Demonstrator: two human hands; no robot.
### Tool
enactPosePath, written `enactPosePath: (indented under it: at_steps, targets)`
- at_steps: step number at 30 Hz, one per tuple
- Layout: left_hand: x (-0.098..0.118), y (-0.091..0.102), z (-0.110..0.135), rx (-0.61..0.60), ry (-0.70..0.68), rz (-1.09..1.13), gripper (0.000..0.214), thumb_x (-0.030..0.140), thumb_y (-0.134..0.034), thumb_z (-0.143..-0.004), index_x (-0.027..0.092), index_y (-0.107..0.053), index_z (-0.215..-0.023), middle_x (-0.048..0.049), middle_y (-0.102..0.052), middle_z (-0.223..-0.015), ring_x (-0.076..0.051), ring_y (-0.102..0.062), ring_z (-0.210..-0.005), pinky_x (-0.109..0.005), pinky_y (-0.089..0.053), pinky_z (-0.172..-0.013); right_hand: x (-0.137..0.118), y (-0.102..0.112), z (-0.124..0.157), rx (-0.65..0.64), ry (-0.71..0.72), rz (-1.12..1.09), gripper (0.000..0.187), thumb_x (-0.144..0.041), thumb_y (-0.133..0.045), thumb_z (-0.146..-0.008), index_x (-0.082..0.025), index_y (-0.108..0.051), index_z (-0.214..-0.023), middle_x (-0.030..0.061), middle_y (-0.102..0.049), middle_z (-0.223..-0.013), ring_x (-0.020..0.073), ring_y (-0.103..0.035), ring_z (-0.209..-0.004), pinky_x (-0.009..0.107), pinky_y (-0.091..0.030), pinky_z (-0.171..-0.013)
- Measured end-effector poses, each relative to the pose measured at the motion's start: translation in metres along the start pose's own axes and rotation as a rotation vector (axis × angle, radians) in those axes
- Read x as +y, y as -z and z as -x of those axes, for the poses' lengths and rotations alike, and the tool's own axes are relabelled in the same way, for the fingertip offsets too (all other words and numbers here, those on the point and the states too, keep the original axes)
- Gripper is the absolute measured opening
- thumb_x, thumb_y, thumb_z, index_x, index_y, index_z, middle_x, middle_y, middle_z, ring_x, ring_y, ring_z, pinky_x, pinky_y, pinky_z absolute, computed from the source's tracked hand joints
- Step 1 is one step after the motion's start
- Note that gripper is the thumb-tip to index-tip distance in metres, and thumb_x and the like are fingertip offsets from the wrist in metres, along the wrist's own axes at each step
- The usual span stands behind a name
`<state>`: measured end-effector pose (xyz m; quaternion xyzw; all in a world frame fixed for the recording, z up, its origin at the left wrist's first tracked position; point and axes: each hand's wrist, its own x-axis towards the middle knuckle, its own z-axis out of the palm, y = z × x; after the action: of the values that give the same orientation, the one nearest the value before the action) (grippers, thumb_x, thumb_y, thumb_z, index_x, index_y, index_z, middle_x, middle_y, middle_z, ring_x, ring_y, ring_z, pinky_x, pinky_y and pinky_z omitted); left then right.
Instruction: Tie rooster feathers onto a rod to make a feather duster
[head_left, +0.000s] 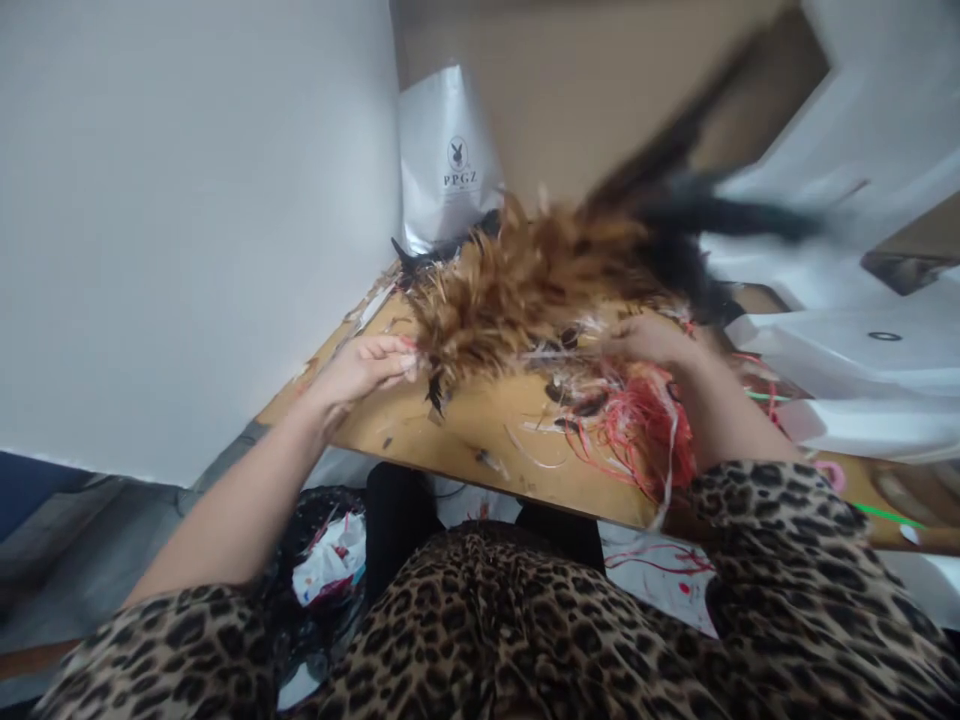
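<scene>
A thick bunch of brown and black feathers (540,270) lies across a wooden table (465,430), its dark end smeared by motion toward the upper right. My left hand (364,365) pinches the bunch's near left end with closed fingers. My right hand (649,338) grips the bunch near its middle, fingers curled into the feathers. A tangle of red and white strings (637,430) lies on the table just under my right wrist.
A silver bag with a rabbit logo (446,160) stands at the table's far end against a brown board. White bags (847,330) pile up on the right. A white wall runs along the left. Scraps and a dark bag (330,570) lie on the floor below the table edge.
</scene>
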<state>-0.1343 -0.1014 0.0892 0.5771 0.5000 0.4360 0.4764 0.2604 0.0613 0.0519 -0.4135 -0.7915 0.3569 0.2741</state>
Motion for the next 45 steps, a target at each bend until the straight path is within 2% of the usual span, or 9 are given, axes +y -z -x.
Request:
enactPosePath:
  at_steps: [4,6,10,14,18,21,29,37,45]
  targets:
    - [-0.017,-0.044,-0.024,-0.014,0.091,0.395,0.029,0.033,-0.078,-0.064,0.009,-0.062,-0.065,-0.0004,-0.051,-0.056,-0.001,-0.030,-0.041,-0.013,-0.015,-0.036,-0.023,-0.032,0.009,0.015,-0.255,0.210,0.003,-0.017,-0.072,-0.062,-0.016,-0.071,-0.059,-0.0013,-0.060,-0.050,0.0116,-0.055,-0.054,0.020,-0.040,-0.055]
    - [-0.022,-0.071,-0.037,-0.036,0.129,0.530,0.029,0.032,-0.079,-0.063,0.010,-0.060,-0.066,0.0002,-0.052,-0.059,0.000,-0.027,-0.041,-0.013,-0.014,-0.036,-0.044,-0.053,0.011,0.111,-0.185,0.017,0.011,-0.023,-0.069,-0.068,-0.017,-0.073,-0.076,0.0018,-0.069,-0.069,0.0151,-0.062,-0.069,0.024,-0.045,-0.066]
    - [-0.025,-0.116,-0.062,0.024,0.131,0.648,0.028,0.027,-0.081,-0.061,0.010,-0.060,-0.070,-0.0001,-0.054,-0.062,0.000,-0.030,-0.042,-0.012,-0.014,-0.036,-0.070,-0.096,0.011,0.066,-0.102,-0.600,0.026,-0.034,-0.071,-0.066,-0.017,-0.070,-0.086,0.0045,-0.071,-0.085,0.0159,-0.062,-0.079,0.028,-0.047,-0.075]
    - [-0.031,-0.144,-0.082,0.102,0.106,0.635,0.029,0.030,-0.080,-0.061,0.009,-0.061,-0.069,-0.0017,-0.056,-0.063,-0.001,-0.035,-0.045,-0.014,-0.015,-0.037,-0.061,-0.118,0.005,0.058,-0.237,-0.957,0.031,-0.038,-0.074,-0.058,-0.016,-0.066,-0.078,-0.0002,-0.062,-0.063,0.0085,-0.050,-0.052,0.024,-0.043,-0.056]
    - [-0.041,-0.166,-0.098,0.188,0.129,0.615,0.027,0.028,-0.078,-0.061,0.010,-0.061,-0.070,-0.0009,-0.056,-0.062,-0.002,-0.036,-0.044,-0.015,-0.016,-0.037,-0.038,-0.122,-0.001,0.306,-0.260,-0.852,0.025,-0.038,-0.069,-0.061,-0.016,-0.065,-0.072,-0.0027,-0.055,-0.053,0.0076,-0.043,-0.048,0.022,-0.036,-0.052]
    - [-0.045,-0.177,-0.109,0.252,0.162,0.598,0.024,0.027,-0.077,-0.061,0.010,-0.060,-0.068,0.0002,-0.054,-0.058,-0.002,-0.035,-0.042,-0.015,-0.015,-0.037,-0.026,-0.123,-0.004,0.417,-0.199,-0.690,0.021,-0.037,-0.064,-0.063,-0.016,-0.061,-0.064,-0.0012,-0.057,-0.057,0.0089,-0.044,-0.052,0.023,-0.035,-0.054]
    - [-0.059,-0.190,-0.127,0.368,0.189,0.479,0.024,0.031,-0.075,-0.060,0.011,-0.063,-0.068,0.0039,-0.049,-0.048,-0.002,-0.031,-0.038,-0.017,-0.015,-0.038,-0.009,-0.128,-0.004,0.457,-0.163,-0.548,0.017,-0.030,-0.055,-0.067,-0.016,-0.061,-0.061,-0.0038,-0.049,-0.051,0.0079,-0.036,-0.048,0.021,-0.028,-0.048]
    - [-0.063,-0.214,-0.131,0.467,0.011,0.442,0.018,0.022,-0.071,-0.065,0.012,-0.068,-0.080,0.0032,-0.056,-0.055,-0.005,-0.043,-0.048,-0.017,-0.033,-0.049,-0.004,-0.111,-0.003,0.507,-0.271,-0.674,0.018,-0.035,-0.063,-0.065,-0.017,-0.066,-0.064,0.0002,-0.063,-0.061,0.0105,-0.049,-0.055,0.023,-0.038,-0.054]
    - [-0.056,-0.214,-0.115,0.363,0.028,0.586,0.027,0.017,-0.068,-0.068,0.015,-0.069,-0.094,0.0004,-0.064,-0.074,-0.004,-0.048,-0.056,-0.016,-0.037,-0.053,-0.015,-0.103,-0.002,0.425,-0.348,-0.930,0.035,-0.040,-0.081,-0.047,-0.015,-0.066,-0.067,-0.0001,-0.063,-0.058,0.0104,-0.051,-0.052,0.023,-0.039,-0.051]
